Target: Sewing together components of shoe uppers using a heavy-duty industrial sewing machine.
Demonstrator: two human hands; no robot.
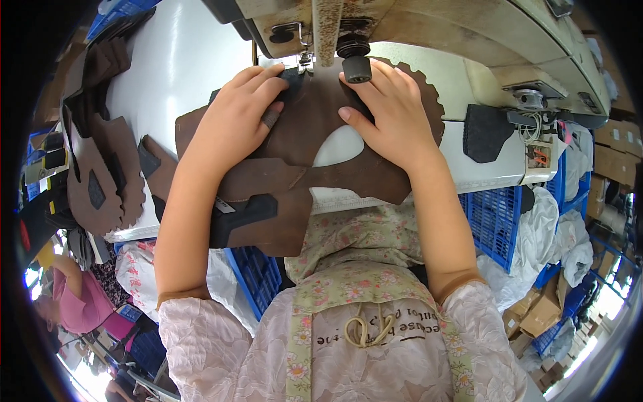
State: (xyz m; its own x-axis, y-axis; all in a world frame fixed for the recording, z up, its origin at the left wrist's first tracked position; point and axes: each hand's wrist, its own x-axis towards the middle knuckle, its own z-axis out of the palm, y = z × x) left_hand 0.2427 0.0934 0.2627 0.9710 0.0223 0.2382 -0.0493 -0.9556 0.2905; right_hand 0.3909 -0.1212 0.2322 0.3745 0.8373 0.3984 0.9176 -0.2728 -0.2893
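Note:
Brown leather shoe-upper pieces [298, 141] lie on a white sewing machine bed, their near part hanging over the front edge. My left hand [238, 114] rests on the leather with fingers stretched forward, beside a small black piece [293, 80] near the presser foot [305, 63]. A dark band [270, 118] circles the left thumb. My right hand [395, 117] lies flat and spread on the leather's right side, below a black knob [356, 69]. The leather's right edge is scalloped. Another black patch [251, 212] sits on the hanging part.
The sewing machine's arm [442, 27] spans the top. More brown leather pieces [94, 181] are stacked at left. A black cut piece [487, 132] lies at right. Blue crates [492, 221], white bags [536, 241] and cartons [539, 311] stand around. A person in pink [80, 298] is at far left.

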